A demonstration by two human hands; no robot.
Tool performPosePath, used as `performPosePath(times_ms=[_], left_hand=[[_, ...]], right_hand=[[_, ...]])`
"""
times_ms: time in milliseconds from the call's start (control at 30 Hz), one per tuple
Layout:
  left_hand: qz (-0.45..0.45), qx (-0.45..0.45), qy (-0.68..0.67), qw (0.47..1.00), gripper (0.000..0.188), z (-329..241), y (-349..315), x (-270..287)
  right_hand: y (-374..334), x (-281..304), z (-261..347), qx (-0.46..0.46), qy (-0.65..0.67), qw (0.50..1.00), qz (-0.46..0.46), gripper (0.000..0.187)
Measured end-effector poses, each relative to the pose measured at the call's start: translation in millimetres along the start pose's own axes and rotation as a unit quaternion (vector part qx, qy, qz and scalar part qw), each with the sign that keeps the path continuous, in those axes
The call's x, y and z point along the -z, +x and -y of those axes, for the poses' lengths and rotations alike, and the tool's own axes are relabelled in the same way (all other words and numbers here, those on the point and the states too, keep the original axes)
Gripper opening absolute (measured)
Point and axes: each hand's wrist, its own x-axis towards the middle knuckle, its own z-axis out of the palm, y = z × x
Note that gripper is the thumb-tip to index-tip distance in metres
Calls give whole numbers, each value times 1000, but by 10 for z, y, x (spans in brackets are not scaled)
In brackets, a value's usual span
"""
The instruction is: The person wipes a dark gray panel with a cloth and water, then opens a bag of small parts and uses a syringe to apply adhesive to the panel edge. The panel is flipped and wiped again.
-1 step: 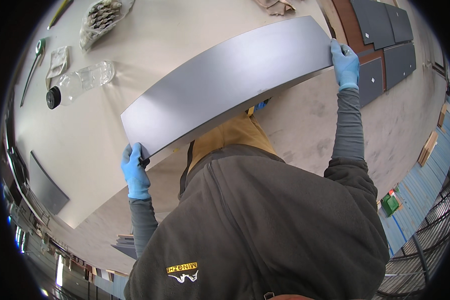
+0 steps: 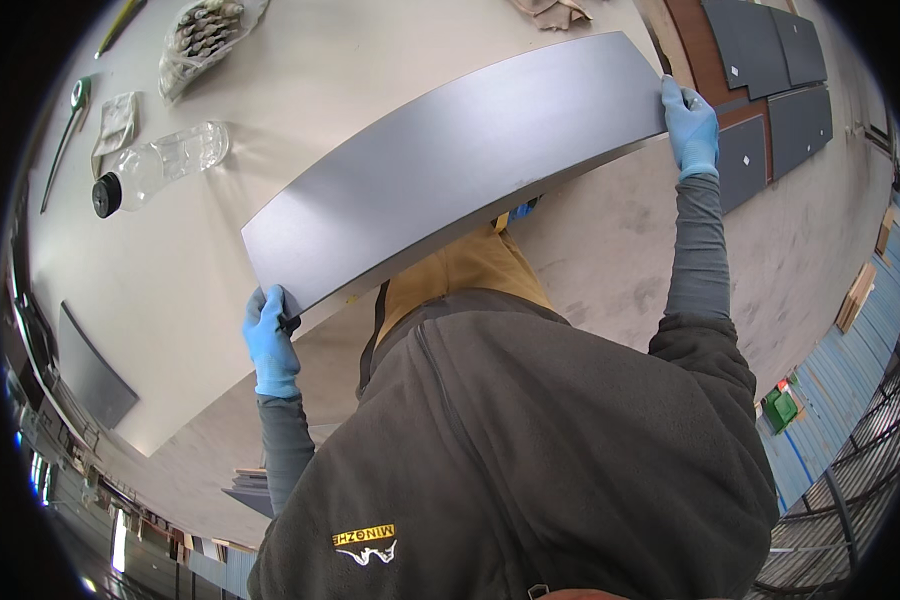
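A long grey panel (image 2: pixel 460 165) is held up in front of my body, tilted so that its right end lies farther away. Closed on its near left corner is my left hand (image 2: pixel 270 340), in a blue glove, thumb on the upper face. My right hand (image 2: pixel 690 125), gloved the same way, grips the panel's right end with its fingers partly hidden behind the edge. The panel's underside cannot be seen. Beyond its left part, a clear plastic bottle (image 2: pixel 165 165) with a black cap lies on its side on the pale worktable (image 2: pixel 160 310).
A bag of small parts (image 2: pixel 205 35), a green tape measure (image 2: pixel 80 93) and a folded cloth (image 2: pixel 117 120) lie far left. Another grey panel (image 2: pixel 95 375) rests at the left edge. Several dark panels (image 2: pixel 800 130) are stacked far right. A brown cloth (image 2: pixel 550 12) sits at the back.
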Motion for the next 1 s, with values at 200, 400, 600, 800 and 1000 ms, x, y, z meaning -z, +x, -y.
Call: performPosePath(times_ms=[200, 400, 600, 800, 1000], left_hand=[[118, 6, 10, 993, 45, 12, 96, 68], [152, -28, -24, 988, 42, 77, 170, 105], [120, -35, 6, 992, 43, 116, 102, 199], [95, -31, 9, 995, 50, -134, -185, 238], [93, -133, 5, 987, 68, -358, -541, 239]], right_hand=[[342, -75, -42, -1, -111, 986, 124, 78], [457, -339, -120, -35, -54, 994, 93, 87], [237, -305, -156, -42, 33, 995, 84, 73], [60, 114, -60, 11, 105, 991, 86, 58], [-48, 628, -53, 26, 117, 974, 192, 63]])
